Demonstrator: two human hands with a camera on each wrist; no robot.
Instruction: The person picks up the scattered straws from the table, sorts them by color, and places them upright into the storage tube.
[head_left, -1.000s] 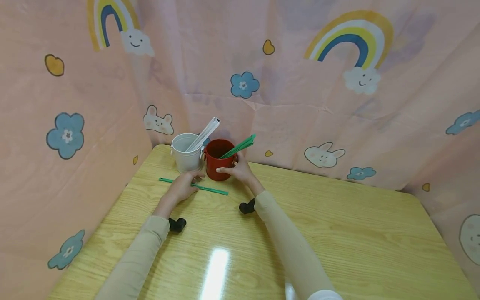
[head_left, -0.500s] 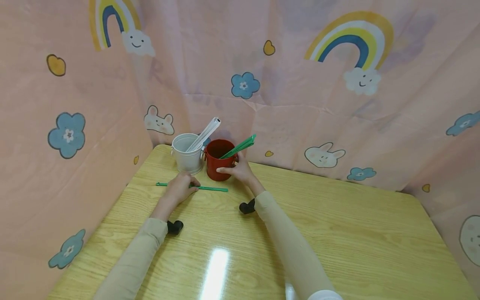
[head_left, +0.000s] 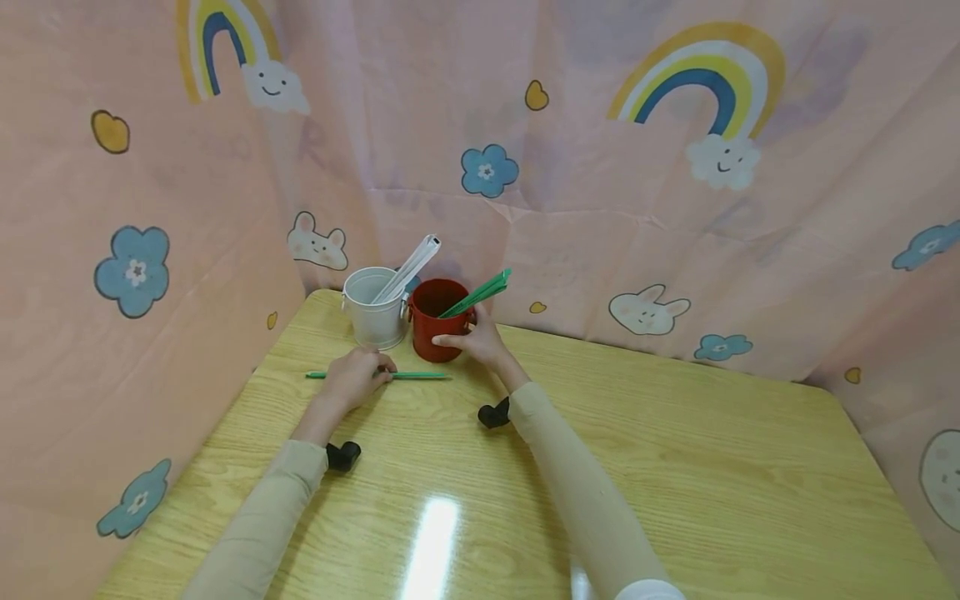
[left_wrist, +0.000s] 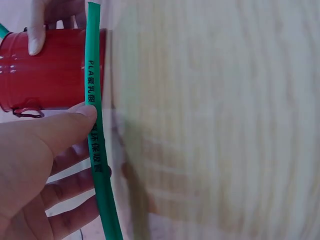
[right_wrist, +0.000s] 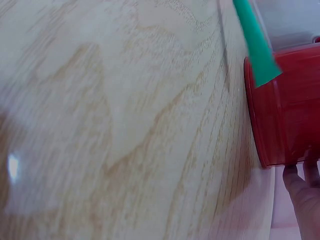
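My left hand (head_left: pixel 351 379) pinches a green wrapped straw (head_left: pixel 420 375) between thumb and fingers, a little above the table in front of the buckets. Dark printed characters run along the straw (left_wrist: pixel 93 50) in the left wrist view. With thumb and fingers, my right hand (head_left: pixel 486 342) grips the right side of a small red bucket (head_left: pixel 433 337), which stands upright. Several green straws (head_left: pixel 480 294) lean to the right out of it. The right wrist view has the red bucket (right_wrist: pixel 300 110) at its edge, with the held straw's end (right_wrist: pixel 262 70) in front.
A white bucket (head_left: pixel 375 321) holding several white wrapped straws (head_left: pixel 411 267) stands left of the red one. Both are near the back left corner of the wooden table (head_left: pixel 675 467). A patterned pink cloth (head_left: pixel 570 250) hangs behind and beside the table.
My left hand has drawn slightly left and toward me with the green straw, which has turned from slanting to nearly level across the view. The right hand and red bucket stay put.
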